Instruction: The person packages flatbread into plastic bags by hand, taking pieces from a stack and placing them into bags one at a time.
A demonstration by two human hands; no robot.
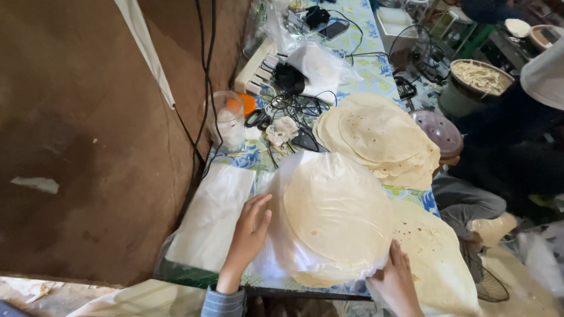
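Observation:
A stack of round pale flatbreads inside a clear plastic bag (332, 214) lies at the near edge of the table. My left hand (249, 232) rests flat on the bag's left side, fingers spread. On the bag's lower right edge my right hand (396, 282) grips the plastic. A bare flatbread (437, 252) sticks out to the right under the bag. Farther back lies a second, uncovered pile of flatbreads (379, 138).
A pile of flat plastic bags (211, 214) lies left of my hand. Cables, a power strip (255, 67), a plastic jar (229, 117) and a phone (333, 29) crowd the far table. A seated person (511, 158) is at right, near a basket of noodles (482, 76).

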